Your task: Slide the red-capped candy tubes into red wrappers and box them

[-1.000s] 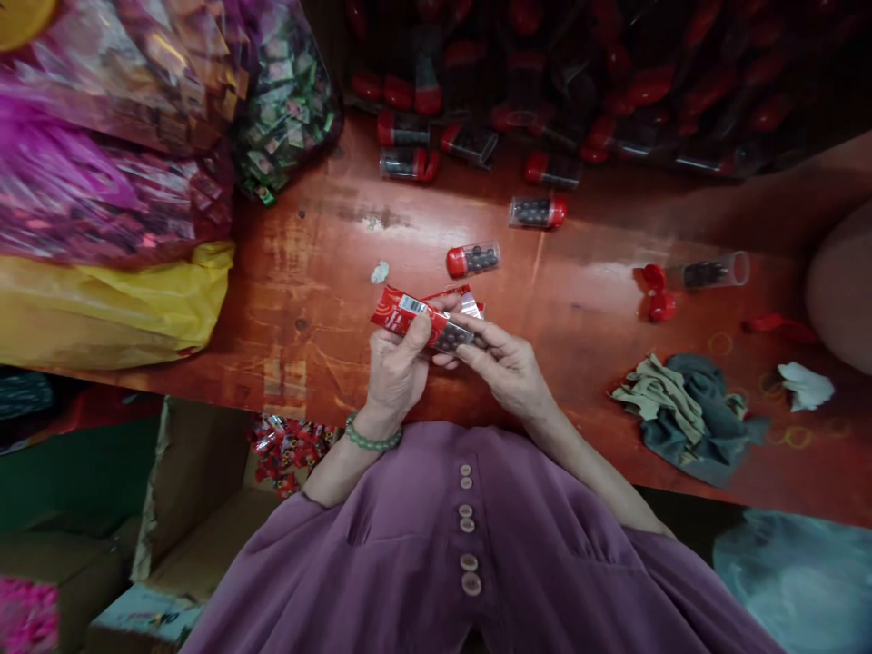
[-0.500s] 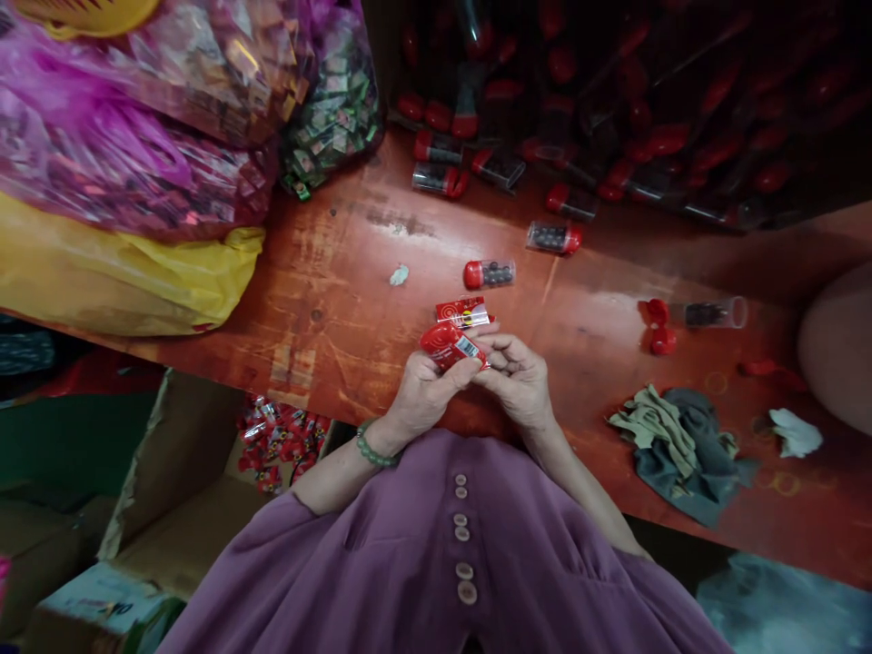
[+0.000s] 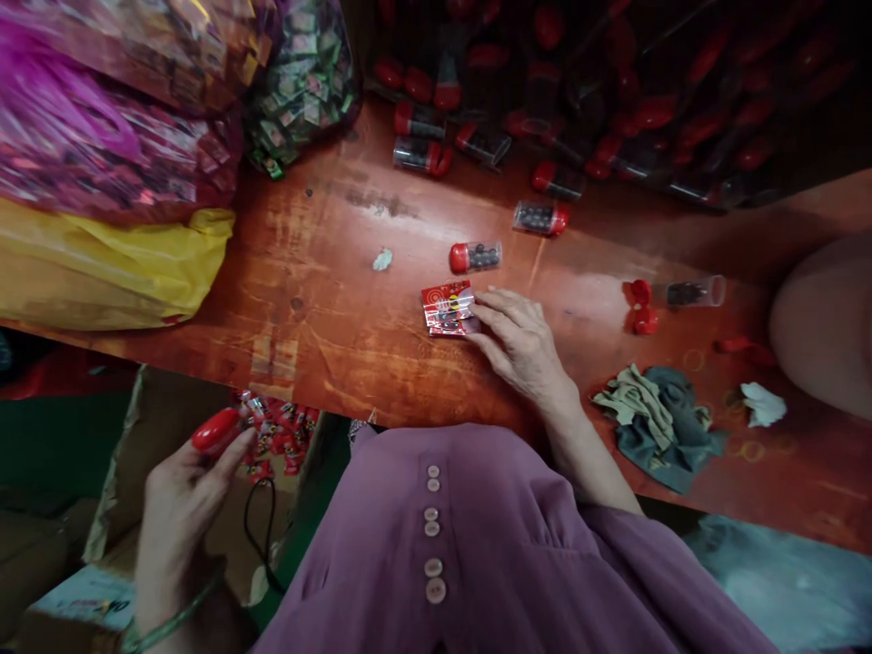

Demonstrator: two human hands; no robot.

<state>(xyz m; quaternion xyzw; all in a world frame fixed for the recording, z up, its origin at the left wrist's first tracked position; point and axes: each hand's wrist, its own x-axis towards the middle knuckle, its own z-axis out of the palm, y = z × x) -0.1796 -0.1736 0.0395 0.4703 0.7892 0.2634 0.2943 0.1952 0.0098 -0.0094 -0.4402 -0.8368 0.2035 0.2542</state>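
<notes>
Pinching a red wrapped tube [image 3: 215, 429] in your left hand [image 3: 178, 509], you hold it low over the cardboard box [image 3: 183, 436] beside the surface [image 3: 327, 300], where more red packs [image 3: 279, 436] lie heaped. Your right hand [image 3: 521, 341] rests with fingers spread, touching the red wrappers [image 3: 448, 309], seemingly to steady them. Just beyond lies a capped clear tube [image 3: 475, 257] of dark beads; another tube [image 3: 691, 292] lies open, caps [image 3: 640, 306] beside it.

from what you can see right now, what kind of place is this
Probably a small hand-packing workshop for sweets. Red-capped clear tubes of dark pellets lie scattered on a worn wooden table, big bags of wrapped candies are heaped at one end, and a cardboard box of finished red packs sits below.
</notes>
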